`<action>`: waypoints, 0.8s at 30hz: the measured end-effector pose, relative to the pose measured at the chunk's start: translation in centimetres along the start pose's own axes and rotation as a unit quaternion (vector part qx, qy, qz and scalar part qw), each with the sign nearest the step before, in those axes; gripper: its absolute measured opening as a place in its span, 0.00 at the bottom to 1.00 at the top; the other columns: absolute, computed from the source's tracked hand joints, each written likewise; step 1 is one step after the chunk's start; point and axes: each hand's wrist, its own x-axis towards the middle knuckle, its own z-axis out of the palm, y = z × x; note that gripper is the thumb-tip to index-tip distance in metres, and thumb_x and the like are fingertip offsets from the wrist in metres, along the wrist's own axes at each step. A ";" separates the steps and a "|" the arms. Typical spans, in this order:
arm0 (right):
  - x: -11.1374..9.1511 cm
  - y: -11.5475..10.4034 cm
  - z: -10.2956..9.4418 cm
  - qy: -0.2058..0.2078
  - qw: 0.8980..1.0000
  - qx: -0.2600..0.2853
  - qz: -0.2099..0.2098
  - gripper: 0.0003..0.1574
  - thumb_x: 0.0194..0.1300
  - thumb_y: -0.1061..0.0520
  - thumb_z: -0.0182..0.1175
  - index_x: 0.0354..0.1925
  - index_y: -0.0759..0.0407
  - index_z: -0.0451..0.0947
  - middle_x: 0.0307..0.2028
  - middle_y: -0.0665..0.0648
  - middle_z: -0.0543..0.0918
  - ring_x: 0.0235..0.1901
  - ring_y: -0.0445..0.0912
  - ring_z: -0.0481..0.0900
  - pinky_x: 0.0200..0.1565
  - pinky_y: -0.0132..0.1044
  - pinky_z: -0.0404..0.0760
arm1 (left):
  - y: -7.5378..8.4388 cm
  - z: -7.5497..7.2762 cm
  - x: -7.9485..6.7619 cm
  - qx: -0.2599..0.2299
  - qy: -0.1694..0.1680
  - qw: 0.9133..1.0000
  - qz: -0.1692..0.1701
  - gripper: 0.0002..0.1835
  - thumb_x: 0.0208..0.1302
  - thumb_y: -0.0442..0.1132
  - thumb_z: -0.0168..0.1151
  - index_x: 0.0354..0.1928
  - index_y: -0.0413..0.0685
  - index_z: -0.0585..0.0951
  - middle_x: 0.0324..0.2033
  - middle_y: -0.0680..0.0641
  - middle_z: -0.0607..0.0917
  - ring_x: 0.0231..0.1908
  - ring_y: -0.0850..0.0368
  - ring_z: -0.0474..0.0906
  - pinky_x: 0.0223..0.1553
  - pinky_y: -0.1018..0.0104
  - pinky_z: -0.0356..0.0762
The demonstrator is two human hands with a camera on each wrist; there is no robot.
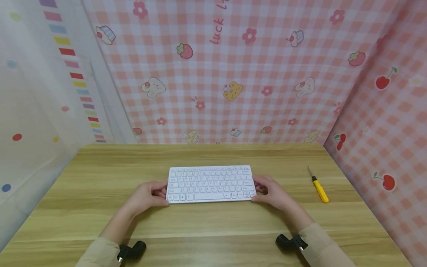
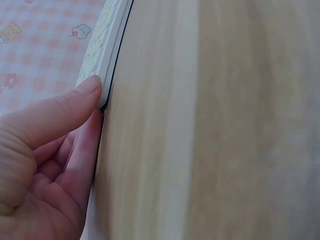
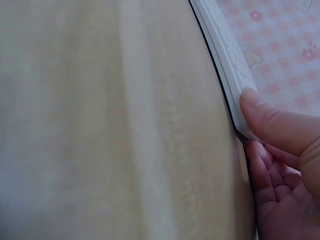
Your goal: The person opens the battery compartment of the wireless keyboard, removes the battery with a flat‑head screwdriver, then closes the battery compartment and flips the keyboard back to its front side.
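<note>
Wood-grain table (image 1: 213, 230): streaked, pale brown
Compact keyboard (image 1: 211, 184): thin white rectangle, low square keys, near the table's centre
Left hand (image 1: 148, 196): thumb and curled fingers pinch its left end
Right hand (image 1: 271, 193): pinches its right end
Screwdriver (image 1: 320, 191): yellow handle, slim metal shaft

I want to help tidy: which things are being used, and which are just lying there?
Being used:
white keyboard, held at its ends by the left hand and right hand

Probably just lying about:
yellow-handled screwdriver, untouched on the wooden table
</note>
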 end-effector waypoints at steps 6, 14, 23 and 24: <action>-1.2 -0.3 -0.3 -0.006 1.000 0.000 0.012 0.46 0.53 0.61 0.76 0.65 0.74 0.67 0.46 0.59 0.75 0.43 0.47 0.74 0.47 0.33 0.77 | 0.2 0.2 -0.3 -0.007 -0.013 1.000 -0.004 0.39 0.48 0.27 0.77 0.63 0.24 0.70 0.36 0.43 0.83 0.37 0.52 0.80 0.38 0.71 0.80; -2.5 -0.2 -0.6 -0.014 1.000 -0.003 0.007 0.45 0.54 0.60 0.75 0.65 0.75 0.67 0.46 0.59 0.75 0.43 0.47 0.74 0.48 0.33 0.77 | 0.6 0.7 -0.8 0.001 -0.029 1.000 -0.009 0.40 0.48 0.28 0.77 0.64 0.25 0.69 0.34 0.44 0.83 0.37 0.52 0.80 0.38 0.70 0.80; -3.3 -0.5 -0.6 -0.021 1.000 -0.013 0.009 0.45 0.55 0.58 0.75 0.65 0.73 0.68 0.47 0.58 0.76 0.44 0.47 0.75 0.49 0.34 0.78 | 1.0 1.0 -1.6 0.002 -0.038 0.999 -0.001 0.41 0.49 0.28 0.76 0.64 0.25 0.68 0.35 0.45 0.84 0.36 0.52 0.81 0.38 0.69 0.81; -3.4 -0.5 -0.6 -0.022 1.000 -0.012 0.007 0.45 0.55 0.58 0.75 0.65 0.73 0.68 0.48 0.59 0.76 0.44 0.47 0.76 0.50 0.34 0.78 | 1.0 1.0 -1.6 0.005 -0.040 0.999 0.001 0.40 0.49 0.28 0.76 0.64 0.24 0.68 0.35 0.45 0.84 0.36 0.52 0.81 0.38 0.69 0.81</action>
